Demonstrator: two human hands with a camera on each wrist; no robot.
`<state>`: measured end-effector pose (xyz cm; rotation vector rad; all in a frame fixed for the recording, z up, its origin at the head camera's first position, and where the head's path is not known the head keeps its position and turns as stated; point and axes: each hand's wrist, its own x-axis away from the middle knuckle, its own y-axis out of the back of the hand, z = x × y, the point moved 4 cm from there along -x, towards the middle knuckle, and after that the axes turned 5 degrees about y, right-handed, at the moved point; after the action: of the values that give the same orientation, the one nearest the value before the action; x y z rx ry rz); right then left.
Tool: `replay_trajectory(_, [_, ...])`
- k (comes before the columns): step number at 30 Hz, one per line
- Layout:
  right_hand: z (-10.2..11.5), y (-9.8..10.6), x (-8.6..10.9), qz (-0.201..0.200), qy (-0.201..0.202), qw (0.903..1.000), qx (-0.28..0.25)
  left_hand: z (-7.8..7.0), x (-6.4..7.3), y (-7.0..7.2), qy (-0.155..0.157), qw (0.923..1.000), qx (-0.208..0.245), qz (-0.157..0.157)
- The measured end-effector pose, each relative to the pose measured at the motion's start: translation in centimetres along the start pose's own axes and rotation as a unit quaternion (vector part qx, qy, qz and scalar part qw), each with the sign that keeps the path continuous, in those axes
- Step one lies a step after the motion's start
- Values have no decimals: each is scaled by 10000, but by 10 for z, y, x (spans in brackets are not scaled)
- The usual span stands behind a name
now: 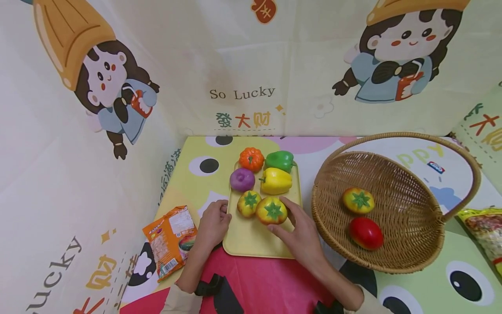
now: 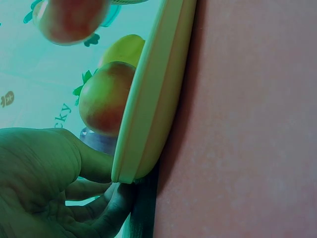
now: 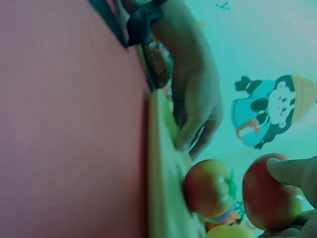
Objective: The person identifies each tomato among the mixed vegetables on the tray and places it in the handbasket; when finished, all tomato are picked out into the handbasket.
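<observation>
My right hand (image 1: 302,233) grips a toy persimmon (image 1: 272,210), yellow-orange with a green leafy top, between thumb and fingers. In the right wrist view this persimmon (image 3: 267,193) is held up off the tray. A second persimmon (image 1: 249,203) sits on the pale yellow tray (image 1: 251,244) just left of it. At the tray's left edge my left hand (image 1: 214,222) pinches the rim; the left wrist view has the thumb over the rim (image 2: 143,124) and fingers beneath. Farther back on the tray lie a purple onion (image 1: 242,179), an orange pumpkin (image 1: 251,159), a green bell pepper (image 1: 280,161) and a yellow bell pepper (image 1: 276,181).
Right of the tray stands a wicker basket (image 1: 408,205) with a tall handle, holding another persimmon (image 1: 358,200) and a red oval fruit (image 1: 366,233). An orange snack packet (image 1: 170,242) lies left of my left arm. Another packet (image 1: 484,231) is at the far right.
</observation>
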<state>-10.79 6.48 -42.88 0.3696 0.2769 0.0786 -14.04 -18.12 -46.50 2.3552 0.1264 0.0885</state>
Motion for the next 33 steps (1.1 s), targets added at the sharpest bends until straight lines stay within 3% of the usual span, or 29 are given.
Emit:
replay_trajectory(7, [17, 7, 3, 341, -55, 9991, -263, 1, 0, -1, -13, 10000, -12, 17])
replay_trajectory(16, [44, 27, 3, 581, 265, 9949, -778, 1, 0, -1, 8, 10000, 7, 44])
replay_trajectory(22, [60, 43, 5, 608, 380, 9958, -567, 1, 0, 0, 13, 10000, -12, 43])
replay_trajectory(33, [77, 73, 4, 688, 1076, 9918, -93, 0, 0, 0, 57, 10000, 0, 47])
